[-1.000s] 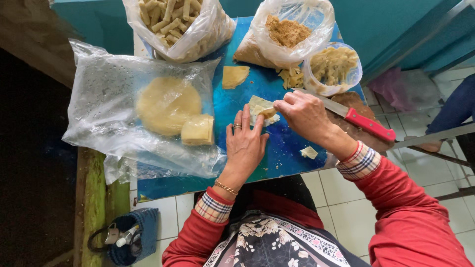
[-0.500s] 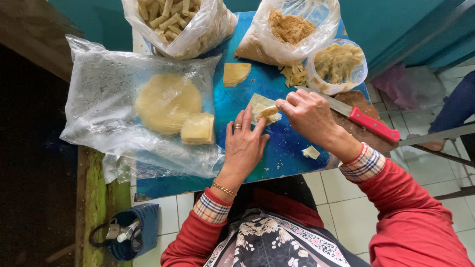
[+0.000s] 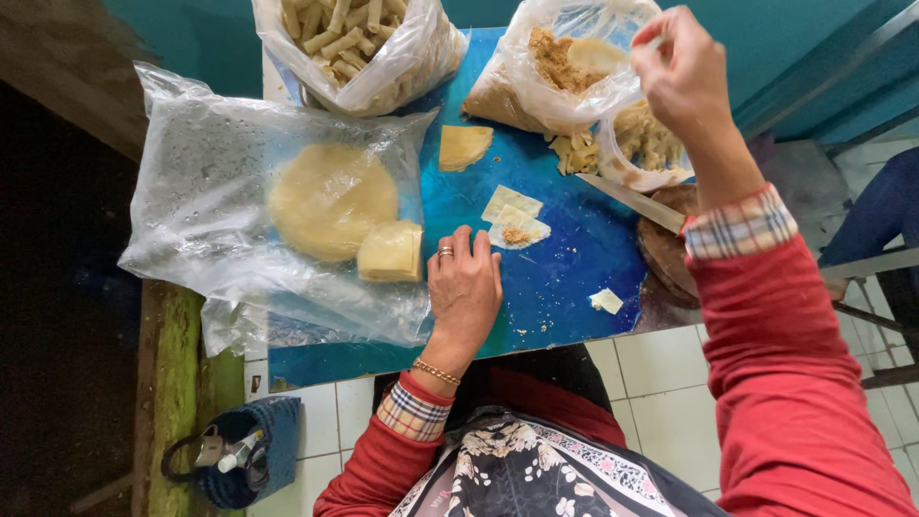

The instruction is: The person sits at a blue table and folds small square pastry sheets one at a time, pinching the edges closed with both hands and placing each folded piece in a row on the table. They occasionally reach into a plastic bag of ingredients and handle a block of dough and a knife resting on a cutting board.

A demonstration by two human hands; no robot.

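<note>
Both hands are at work over the blue table (image 3: 565, 287). Nearest, the left hand (image 3: 466, 287) lies flat and open on the table, fingers spread and gripping nothing, its fingertips just beside the wrapper (image 3: 518, 231), a small pale square that carries a pinch of brown filling and lies on the table just ahead of that hand. A second wrapper (image 3: 510, 201) touches it on the far side. A scrap (image 3: 607, 301) lies apart to the right, near the table's edge. Farther off, the knife (image 3: 632, 202) rests with its blade on the table. The right hand (image 3: 682, 67) is raised above the filling bag (image 3: 565, 67), fingertips pinched together; whether any filling is held between them cannot be told.

The step is judged to be filling: a small pinch is best kept, set in the middle of the wrapper, with the edges left bare for sealing. The left hand is well kept close by, so that the sheet can be steadied.

At the far left corner, a bag of rolls (image 3: 359, 43) stands.
</note>
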